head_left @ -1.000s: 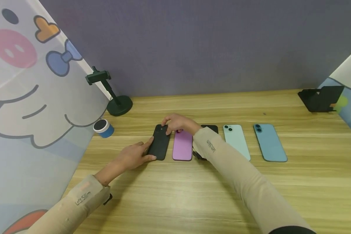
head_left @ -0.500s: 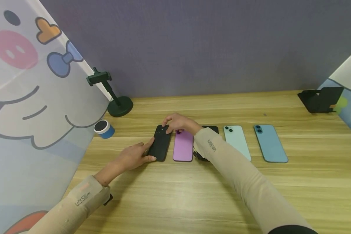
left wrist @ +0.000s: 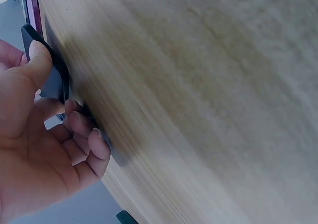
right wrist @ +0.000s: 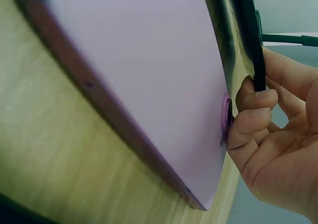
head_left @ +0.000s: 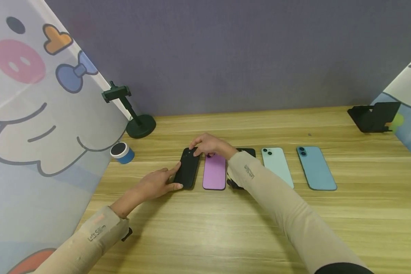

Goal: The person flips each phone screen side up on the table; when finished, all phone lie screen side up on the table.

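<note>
In the head view a black phone (head_left: 186,170) lies back up at the left end of a row of phones. My left hand (head_left: 156,183) holds it by its left side and near edge; the left wrist view shows the thumb (left wrist: 39,60) on the phone's edge and the other fingers curled. At the far end my right hand (head_left: 210,145) pinches the same phone, seen edge-on as a dark strip (right wrist: 252,35) in the right wrist view. Beside it lies a pink phone (head_left: 214,174), its camera bump (right wrist: 226,115) close to my right fingers.
To the right lie another black phone (head_left: 248,151), partly hidden by my sleeve, a mint phone (head_left: 276,163) and a blue phone (head_left: 316,168). A dark phone stand (head_left: 140,125) and a blue-and-white tub (head_left: 123,154) are at left. A black folding stand (head_left: 376,117) sits far right.
</note>
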The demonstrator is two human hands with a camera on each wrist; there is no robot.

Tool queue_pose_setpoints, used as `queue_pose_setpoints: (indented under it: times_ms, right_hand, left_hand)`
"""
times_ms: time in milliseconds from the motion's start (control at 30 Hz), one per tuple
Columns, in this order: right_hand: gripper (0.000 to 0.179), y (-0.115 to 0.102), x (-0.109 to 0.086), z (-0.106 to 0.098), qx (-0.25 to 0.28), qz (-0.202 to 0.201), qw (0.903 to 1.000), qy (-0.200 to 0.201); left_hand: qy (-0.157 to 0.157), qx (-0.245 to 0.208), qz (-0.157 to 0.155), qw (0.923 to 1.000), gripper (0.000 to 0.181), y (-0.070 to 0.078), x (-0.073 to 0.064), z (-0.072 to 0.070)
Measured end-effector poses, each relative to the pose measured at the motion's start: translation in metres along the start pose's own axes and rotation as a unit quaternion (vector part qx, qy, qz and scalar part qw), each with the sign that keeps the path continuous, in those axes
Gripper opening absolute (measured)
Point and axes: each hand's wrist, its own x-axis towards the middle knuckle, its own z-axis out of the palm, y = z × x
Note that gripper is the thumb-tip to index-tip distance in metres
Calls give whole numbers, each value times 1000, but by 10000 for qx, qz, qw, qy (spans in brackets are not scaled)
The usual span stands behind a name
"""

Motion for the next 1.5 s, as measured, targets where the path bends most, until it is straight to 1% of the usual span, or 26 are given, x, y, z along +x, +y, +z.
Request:
queue_pose_setpoints:
  times_ms: [167,400,600,733,867,1033,1167,1300,1400,1500]
  right_hand:
    - [35,4,-1,1,166,-71,9998,113]
    - [39,3,-3,0,199,-73,9994,258]
    - [44,3,-5,-1,274,-48,9994,198]
    - [47,3,-5,-3,183,-88,9997,110]
    - [47,4,-6,-4,63,-129,9999,72]
    - [48,3,-5,-6,80,-77,9999,84]
    - [48,2,-5,-6,100,13,9999,89]
    - [47,1,-4,-7,11,65,9999,102]
    - [46,0,-4,-7,-50,84,9999,95]
    - [46,0,-4,-7,-52,106,9999,66]
  left_hand:
    - [29,-39,-2,10000,84,0,-1,0]
    - [12,-72,-4,10000,85,0,1,0]
    - [8,-99,-63,9999,86,-1,1,1]
    - [17,-127,-72,9999,86,-2,1,1]
    - [48,-142,-40,9999,87,-3,3,3]
    - [152,-131,37,9998,83,-4,2,5]
    - [256,-53,140,9996,79,-3,1,6]
    - [362,28,209,9991,74,2,-1,4]
    - [506,-19,491,9975,73,8,-2,3]
    - [698,-119,863,9937,74,16,-3,4]
